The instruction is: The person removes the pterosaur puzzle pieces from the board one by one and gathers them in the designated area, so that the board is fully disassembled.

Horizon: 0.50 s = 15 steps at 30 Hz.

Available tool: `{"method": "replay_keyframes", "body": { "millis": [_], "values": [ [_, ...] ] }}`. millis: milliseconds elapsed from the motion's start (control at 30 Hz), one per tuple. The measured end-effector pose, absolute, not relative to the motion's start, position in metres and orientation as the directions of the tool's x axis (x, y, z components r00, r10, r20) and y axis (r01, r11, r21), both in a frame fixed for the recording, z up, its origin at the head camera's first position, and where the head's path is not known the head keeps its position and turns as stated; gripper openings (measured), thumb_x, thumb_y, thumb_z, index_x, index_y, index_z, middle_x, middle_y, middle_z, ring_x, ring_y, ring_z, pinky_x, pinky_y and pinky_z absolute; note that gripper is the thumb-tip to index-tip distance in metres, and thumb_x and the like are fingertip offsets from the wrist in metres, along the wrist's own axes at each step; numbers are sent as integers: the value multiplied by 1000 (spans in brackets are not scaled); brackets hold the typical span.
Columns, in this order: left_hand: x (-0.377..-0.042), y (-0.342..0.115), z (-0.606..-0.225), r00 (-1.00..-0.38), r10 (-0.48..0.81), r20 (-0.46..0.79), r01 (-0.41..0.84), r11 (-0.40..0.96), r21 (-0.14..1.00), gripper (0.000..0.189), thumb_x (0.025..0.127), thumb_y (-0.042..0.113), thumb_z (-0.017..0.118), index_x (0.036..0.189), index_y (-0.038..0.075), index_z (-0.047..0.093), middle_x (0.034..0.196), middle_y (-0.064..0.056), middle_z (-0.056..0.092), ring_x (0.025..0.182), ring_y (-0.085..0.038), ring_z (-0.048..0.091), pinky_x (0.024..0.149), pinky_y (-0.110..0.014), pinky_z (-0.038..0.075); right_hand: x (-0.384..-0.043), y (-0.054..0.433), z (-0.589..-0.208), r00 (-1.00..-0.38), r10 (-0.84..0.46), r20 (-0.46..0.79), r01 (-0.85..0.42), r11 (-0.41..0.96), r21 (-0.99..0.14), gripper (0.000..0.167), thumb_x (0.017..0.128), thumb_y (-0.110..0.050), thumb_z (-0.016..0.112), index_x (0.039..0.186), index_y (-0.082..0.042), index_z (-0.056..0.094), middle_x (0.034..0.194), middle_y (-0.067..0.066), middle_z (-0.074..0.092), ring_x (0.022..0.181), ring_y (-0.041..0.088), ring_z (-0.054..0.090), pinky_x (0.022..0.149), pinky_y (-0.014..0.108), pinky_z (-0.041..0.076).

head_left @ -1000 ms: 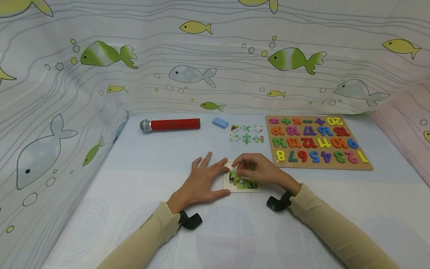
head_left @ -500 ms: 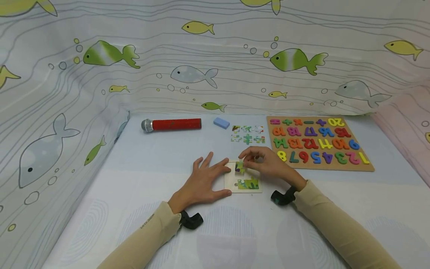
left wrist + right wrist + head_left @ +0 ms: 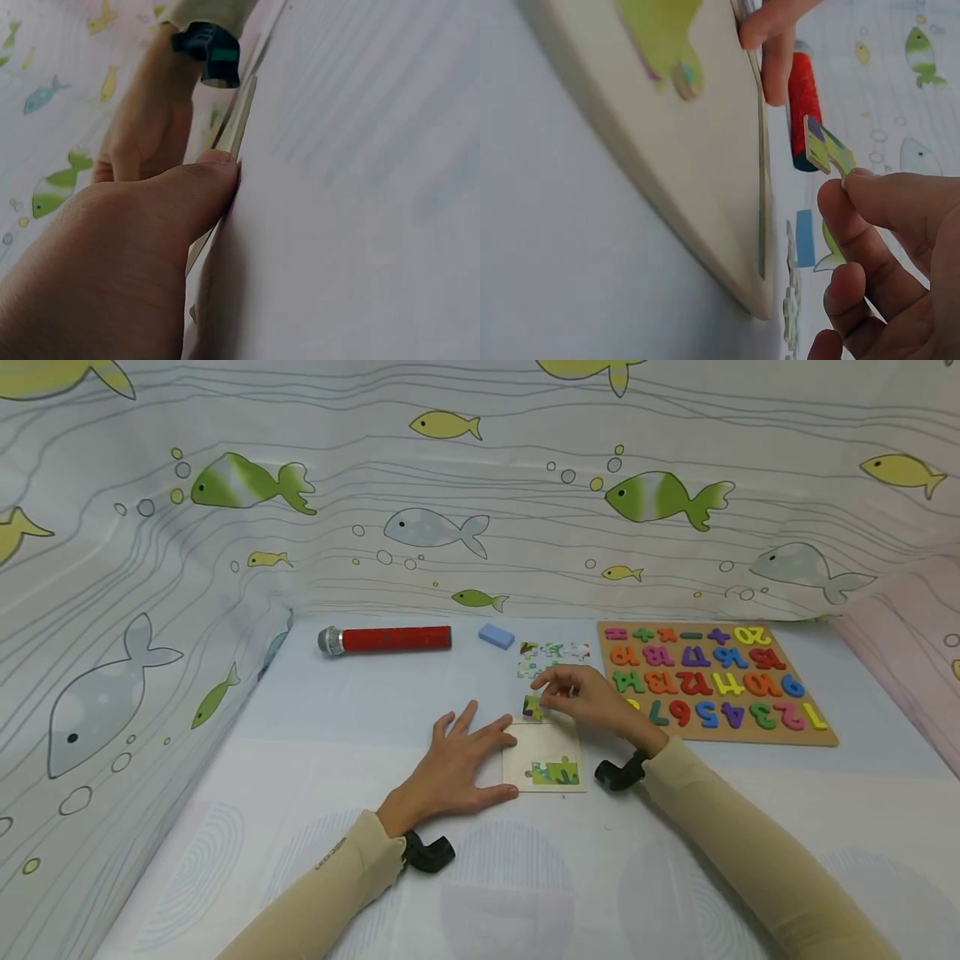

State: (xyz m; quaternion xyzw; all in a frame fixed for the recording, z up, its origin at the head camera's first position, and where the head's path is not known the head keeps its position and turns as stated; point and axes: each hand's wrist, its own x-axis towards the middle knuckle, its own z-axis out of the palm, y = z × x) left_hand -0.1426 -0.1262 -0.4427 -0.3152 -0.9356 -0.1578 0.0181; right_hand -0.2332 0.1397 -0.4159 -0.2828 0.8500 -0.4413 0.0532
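In the head view my right hand (image 3: 588,700) pinches a green-and-purple jigsaw piece (image 3: 532,707) between thumb and index finger, just beyond the far edge of a small wooden puzzle board (image 3: 540,742). The right wrist view shows this jigsaw piece (image 3: 821,144) held clear of the board, its other fingers loosely bent. My left hand (image 3: 450,767) lies with fingers spread at the board's left side, fingertips and thumb touching its edge. Green joined pieces (image 3: 557,772) sit in the board's near right corner. Up close in the left wrist view, the left thumb (image 3: 202,184) rests against the board's rim.
Behind the right hand lies a group of loose jigsaw pieces (image 3: 551,653), partly hidden. A wooden number board (image 3: 828,731) with coloured numerals stands to the right. Farther back are a blue block (image 3: 497,636) and a red microphone (image 3: 397,639).
My right hand has lifted the jigsaw piece from the board's left part and carried it away from me, past the far edge. The left hand stays in place.
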Motion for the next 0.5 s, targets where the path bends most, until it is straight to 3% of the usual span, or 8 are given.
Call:
{"method": "replay_keyframes", "body": {
  "millis": [300, 500],
  "values": [
    [-141, -126, -441, -801, 584, 130, 593, 747, 301, 64, 87, 68, 61, 140, 32, 56, 164, 7, 38, 156, -44, 20, 117, -66, 16, -257, 130, -414, -846, -523, 103, -410, 515, -753, 20, 96, -7, 68, 115, -5, 72, 95, 11, 76, 84, 18, 67, 77, 30, 46],
    [-142, -126, -442, -796, 589, 140, 601, 740, 302, 63, 88, 68, 61, 139, 31, 57, 164, 6, 38, 156, -44, 20, 117, -67, 16, -263, 127, -417, -849, -520, 92, -408, 534, -740, 20, 95, -9, 67, 114, -5, 72, 95, 8, 74, 80, 16, 63, 75, 28, 46]
  ]
}}
